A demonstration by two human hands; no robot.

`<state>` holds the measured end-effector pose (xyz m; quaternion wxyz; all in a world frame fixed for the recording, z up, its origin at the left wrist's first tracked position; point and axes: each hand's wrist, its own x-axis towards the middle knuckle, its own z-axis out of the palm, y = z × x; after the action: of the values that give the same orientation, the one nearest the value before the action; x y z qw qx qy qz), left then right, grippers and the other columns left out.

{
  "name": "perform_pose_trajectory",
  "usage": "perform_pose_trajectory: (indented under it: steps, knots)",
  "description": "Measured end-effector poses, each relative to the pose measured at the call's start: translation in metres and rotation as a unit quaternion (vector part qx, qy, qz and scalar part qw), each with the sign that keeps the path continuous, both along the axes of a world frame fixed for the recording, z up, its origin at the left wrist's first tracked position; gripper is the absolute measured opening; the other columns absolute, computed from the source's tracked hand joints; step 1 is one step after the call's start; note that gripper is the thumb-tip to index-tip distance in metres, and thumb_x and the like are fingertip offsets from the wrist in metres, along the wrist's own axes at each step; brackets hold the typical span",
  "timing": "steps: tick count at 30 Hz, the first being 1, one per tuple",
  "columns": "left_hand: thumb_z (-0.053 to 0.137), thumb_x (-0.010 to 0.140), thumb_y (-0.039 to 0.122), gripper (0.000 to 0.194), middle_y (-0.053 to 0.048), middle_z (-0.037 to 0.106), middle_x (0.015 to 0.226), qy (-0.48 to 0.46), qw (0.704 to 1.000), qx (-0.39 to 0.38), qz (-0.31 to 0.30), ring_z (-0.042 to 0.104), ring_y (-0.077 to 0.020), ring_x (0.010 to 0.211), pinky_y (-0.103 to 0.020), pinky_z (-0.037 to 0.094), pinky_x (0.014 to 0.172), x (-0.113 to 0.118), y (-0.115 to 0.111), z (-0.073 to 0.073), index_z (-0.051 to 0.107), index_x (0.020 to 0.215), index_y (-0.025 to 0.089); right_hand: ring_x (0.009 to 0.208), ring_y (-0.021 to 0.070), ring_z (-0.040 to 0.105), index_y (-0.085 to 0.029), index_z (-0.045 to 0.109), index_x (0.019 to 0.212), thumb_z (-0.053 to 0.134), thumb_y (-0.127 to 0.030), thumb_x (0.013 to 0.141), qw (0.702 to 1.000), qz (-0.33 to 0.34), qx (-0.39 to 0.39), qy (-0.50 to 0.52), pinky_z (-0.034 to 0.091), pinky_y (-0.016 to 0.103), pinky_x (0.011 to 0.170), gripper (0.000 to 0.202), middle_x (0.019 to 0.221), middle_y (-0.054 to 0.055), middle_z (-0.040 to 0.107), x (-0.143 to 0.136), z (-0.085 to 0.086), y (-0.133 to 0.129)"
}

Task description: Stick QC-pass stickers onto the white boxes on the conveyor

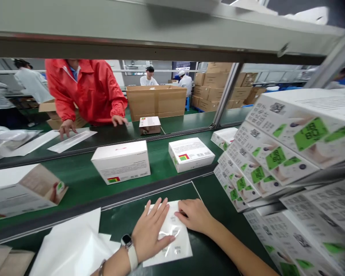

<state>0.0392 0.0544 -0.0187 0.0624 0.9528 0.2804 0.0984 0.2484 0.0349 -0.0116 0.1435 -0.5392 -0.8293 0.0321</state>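
A glossy white packet [176,245] with faint grey print lies on the dark green work surface in front of me. My left hand [152,230], with a watch at the wrist, rests flat over its left side, fingers spread. At the packet's upper right corner is my right hand [194,215], its fingers curled and the thumb pressed near the edge; whatever is between them is too small to make out. White sheets or bags [74,243] lie to the left of my left wrist.
White boxes [122,163] stand on the green conveyor [158,153] beyond the packet. Stacked printed boxes [276,153] crowd the right side. Across the conveyor, a person in red [84,90] has hands near white strips [71,141]. A metal shelf [161,34] spans overhead.
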Motion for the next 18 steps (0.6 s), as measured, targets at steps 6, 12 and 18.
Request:
perform_pose_trajectory:
  steps: [6, 12, 18]
  knots:
    - [0.034, 0.082, 0.055, 0.068, -0.006, 0.017, 0.139, 0.013, 1.000, 0.022, -0.011, 0.019, -0.0301, 0.125, -0.050, 0.018, 0.099, 0.000, 0.006, -0.005, 0.009, 0.136, 0.021, 0.059, 0.0144, 0.055, -0.019, 0.052, 0.064, 0.054, -0.044, 0.073, 0.999, -0.019, 0.016, 0.023, 0.030, 0.023, 0.051, 0.027, 0.061, 0.000, 0.061, -0.004, -0.005, 0.001]
    - [0.035, 0.082, 0.053, 0.071, -0.007, 0.014, 0.139, 0.028, 1.000, -0.001, -0.007, 0.017, -0.0308, 0.125, -0.053, 0.017, 0.098, 0.001, 0.005, -0.006, 0.003, 0.136, 0.021, 0.053, 0.0101, 0.052, -0.019, 0.052, 0.062, 0.060, -0.043, 0.067, 0.976, 0.059, -0.048, 0.203, 0.034, 0.020, 0.052, 0.026, 0.057, -0.003, 0.058, 0.000, 0.016, 0.002]
    - [0.035, 0.084, 0.049, 0.066, -0.006, 0.014, 0.139, 0.018, 1.000, -0.004, 0.008, 0.015, -0.0297, 0.126, -0.053, 0.019, 0.098, 0.006, 0.019, 0.021, 0.005, 0.136, 0.021, 0.046, 0.0086, 0.041, -0.018, 0.047, 0.059, 0.059, -0.044, 0.067, 0.939, -0.079, -0.019, 0.334, 0.030, 0.019, 0.044, 0.029, 0.049, -0.005, 0.045, 0.058, 0.051, 0.068]
